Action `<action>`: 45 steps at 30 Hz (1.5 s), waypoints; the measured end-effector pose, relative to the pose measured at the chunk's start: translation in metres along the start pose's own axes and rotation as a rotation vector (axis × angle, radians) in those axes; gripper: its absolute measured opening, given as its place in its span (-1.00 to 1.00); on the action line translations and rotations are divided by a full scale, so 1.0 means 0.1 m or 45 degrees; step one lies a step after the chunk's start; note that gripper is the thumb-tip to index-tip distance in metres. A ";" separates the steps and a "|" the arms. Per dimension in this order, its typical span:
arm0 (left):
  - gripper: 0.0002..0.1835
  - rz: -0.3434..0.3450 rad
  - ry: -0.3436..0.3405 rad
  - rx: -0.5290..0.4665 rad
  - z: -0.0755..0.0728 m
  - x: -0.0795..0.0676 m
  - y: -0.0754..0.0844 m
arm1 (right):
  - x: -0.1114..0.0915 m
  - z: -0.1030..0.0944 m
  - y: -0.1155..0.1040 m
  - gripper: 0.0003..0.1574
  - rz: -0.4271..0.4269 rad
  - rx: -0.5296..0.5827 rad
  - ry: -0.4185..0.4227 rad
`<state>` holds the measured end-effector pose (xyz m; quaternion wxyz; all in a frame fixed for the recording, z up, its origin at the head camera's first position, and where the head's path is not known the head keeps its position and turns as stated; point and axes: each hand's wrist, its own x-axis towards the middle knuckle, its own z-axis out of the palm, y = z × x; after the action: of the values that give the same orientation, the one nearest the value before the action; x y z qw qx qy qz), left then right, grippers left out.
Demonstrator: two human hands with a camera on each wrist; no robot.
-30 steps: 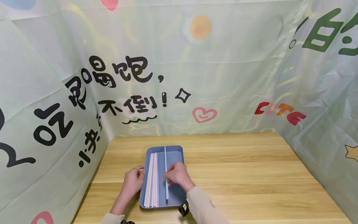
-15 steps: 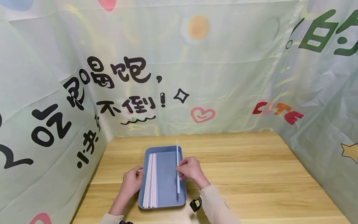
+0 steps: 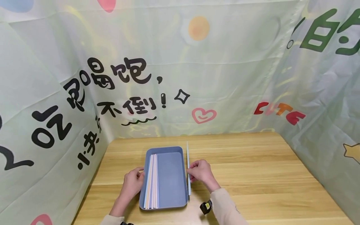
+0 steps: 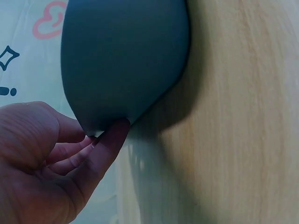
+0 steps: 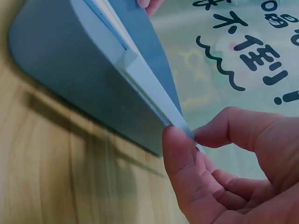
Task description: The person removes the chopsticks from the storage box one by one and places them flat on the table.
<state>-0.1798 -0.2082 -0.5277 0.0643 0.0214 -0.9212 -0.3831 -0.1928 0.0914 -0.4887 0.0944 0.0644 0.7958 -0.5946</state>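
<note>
A blue-grey rectangular tray (image 3: 172, 178) lies on the table, with several pastel chopsticks (image 3: 152, 184) side by side along its left part. My left hand (image 3: 132, 183) pinches the tray's left rim between thumb and fingers; in the left wrist view, the tray's side wall (image 4: 126, 60) rises above the fingertips. Just outside the right rim, my right hand (image 3: 202, 172) pinches a light blue chopstick (image 3: 188, 156) near its middle. Its square thick end points toward me and its thin end points away. In the right wrist view, this chopstick (image 5: 149, 84) overlaps the tray's wall.
The wooden table (image 3: 253, 175) extends to the right of the tray. Printed cloth walls (image 3: 230, 84) enclose the back and both sides. A black wrist camera (image 3: 206, 207) hangs beneath the right sleeve (image 3: 227, 206).
My right hand has carried the light blue chopstick rightward, from over the tray's middle to just past its right rim. The left hand has kept its hold on the tray.
</note>
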 end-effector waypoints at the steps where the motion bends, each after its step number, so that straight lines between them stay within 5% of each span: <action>1: -0.68 0.001 0.000 0.000 0.00 0.00 0.00 | 0.00 -0.01 0.01 -0.87 0.005 -0.001 0.000; 45: -0.66 -0.020 -0.020 -0.026 0.01 0.00 -0.04 | 0.02 -0.01 0.33 -0.89 0.004 -0.230 -0.015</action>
<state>-0.1799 -0.2100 -0.5314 0.0544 0.0250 -0.9175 -0.3932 -0.1879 0.1016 -0.5196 0.1055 0.0533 0.8455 -0.5208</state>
